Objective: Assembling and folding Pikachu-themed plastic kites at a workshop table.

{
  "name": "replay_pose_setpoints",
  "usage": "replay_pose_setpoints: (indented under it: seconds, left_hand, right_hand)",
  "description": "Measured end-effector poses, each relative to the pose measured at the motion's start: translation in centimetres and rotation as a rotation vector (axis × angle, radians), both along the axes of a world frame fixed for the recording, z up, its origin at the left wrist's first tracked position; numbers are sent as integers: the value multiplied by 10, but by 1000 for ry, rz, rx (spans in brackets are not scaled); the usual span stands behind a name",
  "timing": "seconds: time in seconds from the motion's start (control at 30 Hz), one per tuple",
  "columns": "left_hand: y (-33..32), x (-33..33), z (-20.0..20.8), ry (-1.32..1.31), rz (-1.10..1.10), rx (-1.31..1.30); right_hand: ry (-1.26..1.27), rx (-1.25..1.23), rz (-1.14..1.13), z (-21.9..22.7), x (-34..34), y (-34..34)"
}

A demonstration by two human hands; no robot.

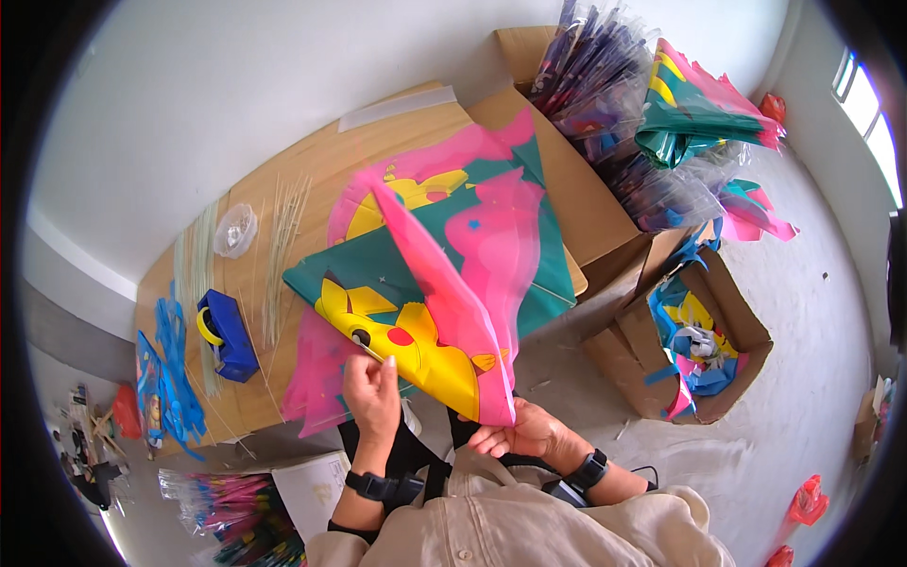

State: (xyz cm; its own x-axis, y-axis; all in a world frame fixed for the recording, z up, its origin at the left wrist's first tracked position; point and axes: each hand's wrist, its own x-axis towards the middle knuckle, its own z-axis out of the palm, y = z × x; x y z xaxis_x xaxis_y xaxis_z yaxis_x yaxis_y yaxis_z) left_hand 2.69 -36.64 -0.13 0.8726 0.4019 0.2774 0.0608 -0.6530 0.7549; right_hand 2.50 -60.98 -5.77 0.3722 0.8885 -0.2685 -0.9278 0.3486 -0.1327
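Observation:
A thin printed kite sail (pixel 425 354), yellow, pink and green with a cartoon figure, is folded and raised in front of me. My left hand (pixel 373 392) is closed in a pinch on its lower left edge, thumb on top. My right hand (pixel 524 432) holds the pink lower corner, its fingers partly hidden under the sheet. Beneath it, more pink and green kite sails (pixel 482 142) lie spread over the wooden table (pixel 378 142) and hang past its near edge.
On the table's left are thin pale rods (pixel 196 255), a clear plastic tub (pixel 234 231), a blue tape dispenser (pixel 228 338) and blue strips (pixel 172 373). At right, a scrap-filled cardboard box (pixel 746 378) stands below a large carton (pixel 576 189) beside bagged goods (pixel 605 104).

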Motion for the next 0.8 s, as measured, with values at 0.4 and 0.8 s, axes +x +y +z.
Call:
replay_pose_setpoints:
  seconds: [0.4, 0.8]
  left_hand:
    - [8, -12, -25, 3, 29, -1108]
    - [61, -43, 5, 5, -30, -979]
  right_hand:
    - [-222, -55, -145, 14, -15, 40]
    - [-34, -143, -479, 17, 63, 54]
